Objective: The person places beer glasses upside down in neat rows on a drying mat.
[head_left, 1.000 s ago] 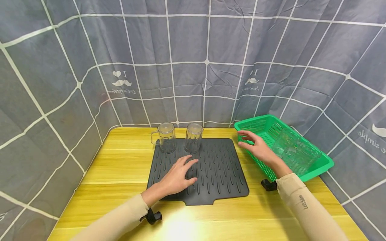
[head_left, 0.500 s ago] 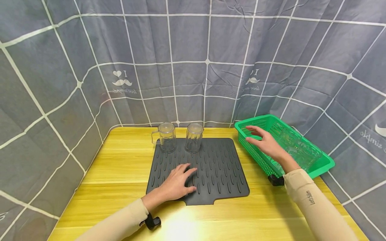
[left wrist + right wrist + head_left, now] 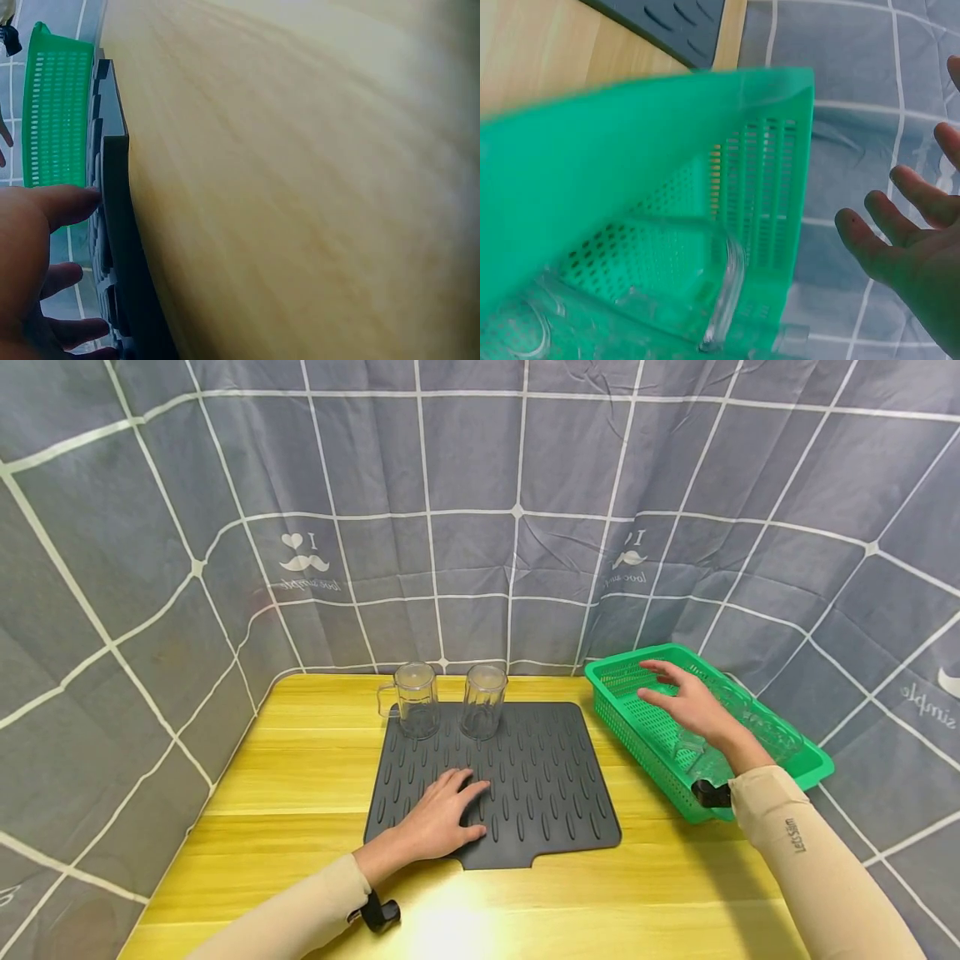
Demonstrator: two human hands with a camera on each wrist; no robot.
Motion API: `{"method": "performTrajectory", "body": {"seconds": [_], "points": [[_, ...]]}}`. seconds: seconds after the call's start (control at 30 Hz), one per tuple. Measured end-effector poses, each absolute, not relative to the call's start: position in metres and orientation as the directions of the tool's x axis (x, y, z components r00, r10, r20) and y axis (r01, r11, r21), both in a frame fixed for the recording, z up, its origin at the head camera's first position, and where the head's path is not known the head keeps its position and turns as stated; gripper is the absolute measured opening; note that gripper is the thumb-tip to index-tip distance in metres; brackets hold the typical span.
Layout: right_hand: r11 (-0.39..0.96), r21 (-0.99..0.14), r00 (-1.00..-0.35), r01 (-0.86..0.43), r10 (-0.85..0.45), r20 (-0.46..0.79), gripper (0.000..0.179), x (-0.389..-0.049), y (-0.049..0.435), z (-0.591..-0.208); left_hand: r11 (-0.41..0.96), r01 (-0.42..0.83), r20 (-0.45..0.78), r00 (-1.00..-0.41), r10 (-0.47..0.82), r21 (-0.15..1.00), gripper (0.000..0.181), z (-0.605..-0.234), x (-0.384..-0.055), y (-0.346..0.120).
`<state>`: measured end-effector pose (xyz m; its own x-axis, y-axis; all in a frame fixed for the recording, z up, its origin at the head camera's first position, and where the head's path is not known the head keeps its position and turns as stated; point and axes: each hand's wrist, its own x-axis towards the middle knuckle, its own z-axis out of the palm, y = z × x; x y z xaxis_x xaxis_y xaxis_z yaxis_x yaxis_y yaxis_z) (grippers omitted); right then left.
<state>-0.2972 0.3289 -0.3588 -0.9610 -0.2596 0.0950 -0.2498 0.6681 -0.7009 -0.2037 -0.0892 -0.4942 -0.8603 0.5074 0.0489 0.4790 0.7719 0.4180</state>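
Note:
My right hand (image 3: 692,700) hovers over the green plastic basket (image 3: 637,752), fingers spread and holding nothing. Inside the basket lie several clear glass mugs, partly hidden behind my forearm; one mug's handle (image 3: 727,292) shows up close in the right wrist view. My left hand (image 3: 442,818) rests with relaxed, spread fingers at the front of the dark ribbed mat (image 3: 540,777). On the mat's back left edge stand two glass mugs: one (image 3: 417,702) with its handle to the left, the other (image 3: 483,702) just to its right.
A yellow wood-grain table (image 3: 300,793) carries everything. Grey curtains with white grid lines (image 3: 472,560) hang close behind and on both sides. The basket stands angled at the table's right side, its rim (image 3: 821,768) near the curtain.
My right hand has moved rightward from the basket's left rim to over its inside. My left hand has drawn slightly back toward me, then stayed still. The two standing mugs have not moved.

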Motion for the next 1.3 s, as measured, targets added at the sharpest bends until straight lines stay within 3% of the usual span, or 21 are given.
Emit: {"method": "performTrajectory", "body": {"seconds": [0.63, 1.3], "points": [[0.769, -0.607, -0.978, -0.199, -0.191, 0.078, 0.068, -0.315, 0.370, -0.351, 0.774, 0.468, 0.030, -0.862, 0.505, 0.425, 0.062, -0.497, -0.205, -0.092], [0.880, -0.465, -0.990, -0.100, -0.133, -0.038, 0.078, -0.337, 0.404, -0.352, 0.773, 0.462, 0.005, -0.860, 0.511, 0.435, 0.059, -0.500, -0.206, -0.091]]}}
